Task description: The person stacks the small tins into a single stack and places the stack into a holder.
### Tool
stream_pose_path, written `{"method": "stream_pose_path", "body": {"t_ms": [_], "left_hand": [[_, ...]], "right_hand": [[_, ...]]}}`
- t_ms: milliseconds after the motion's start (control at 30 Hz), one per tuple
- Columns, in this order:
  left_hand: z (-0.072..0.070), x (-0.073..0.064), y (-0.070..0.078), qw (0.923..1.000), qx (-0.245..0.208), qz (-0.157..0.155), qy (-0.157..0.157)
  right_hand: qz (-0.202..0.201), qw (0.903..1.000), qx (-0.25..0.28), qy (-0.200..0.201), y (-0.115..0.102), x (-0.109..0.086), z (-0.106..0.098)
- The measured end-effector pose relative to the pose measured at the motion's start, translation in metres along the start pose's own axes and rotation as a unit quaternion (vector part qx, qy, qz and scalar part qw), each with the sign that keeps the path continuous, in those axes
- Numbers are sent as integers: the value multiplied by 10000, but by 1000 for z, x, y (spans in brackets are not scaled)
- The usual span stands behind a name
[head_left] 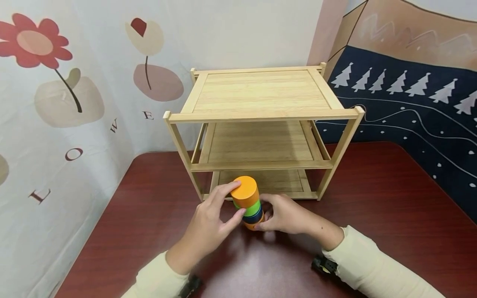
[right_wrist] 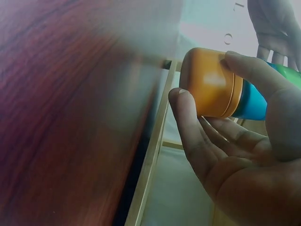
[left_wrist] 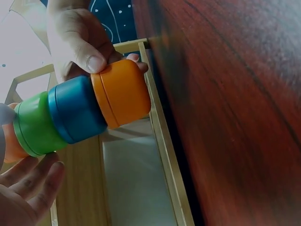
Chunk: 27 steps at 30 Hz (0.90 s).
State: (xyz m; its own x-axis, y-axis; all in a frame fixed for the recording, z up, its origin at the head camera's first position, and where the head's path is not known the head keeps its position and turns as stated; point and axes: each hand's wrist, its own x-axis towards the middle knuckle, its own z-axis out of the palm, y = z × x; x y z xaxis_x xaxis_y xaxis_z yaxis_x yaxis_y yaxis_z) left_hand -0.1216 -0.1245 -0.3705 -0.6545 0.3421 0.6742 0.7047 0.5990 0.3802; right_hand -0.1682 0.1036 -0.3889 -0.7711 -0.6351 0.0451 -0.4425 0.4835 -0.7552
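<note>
Both hands hold an upright stack of small round jars in front of the shelf. From the top come an orange jar, a green jar, a blue jar and another orange jar. My left hand grips the upper end, its index finger at the top orange jar and its thumb by the green one. Lower down, my right hand grips the bottom orange jar between thumb and fingers. One of its fingertips reaches the jar's base edge.
A three-tier light wooden shelf stands on the dark red table just behind the hands. Printed cloth hangs at the back and left, and a dark tree-patterned one at the right.
</note>
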Motion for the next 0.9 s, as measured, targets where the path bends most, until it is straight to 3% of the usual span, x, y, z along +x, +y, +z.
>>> {"method": "stream_pose_path", "body": {"t_ms": [133,900], "left_hand": [[-3,2,0,9999,-46,-113,-77],[-13,22,9,9993,-193,272,-158]], "right_hand": [[24,10000,-44,-9,-1,0,-1],[-86,9997,81,213,-13,-8,-12]]}}
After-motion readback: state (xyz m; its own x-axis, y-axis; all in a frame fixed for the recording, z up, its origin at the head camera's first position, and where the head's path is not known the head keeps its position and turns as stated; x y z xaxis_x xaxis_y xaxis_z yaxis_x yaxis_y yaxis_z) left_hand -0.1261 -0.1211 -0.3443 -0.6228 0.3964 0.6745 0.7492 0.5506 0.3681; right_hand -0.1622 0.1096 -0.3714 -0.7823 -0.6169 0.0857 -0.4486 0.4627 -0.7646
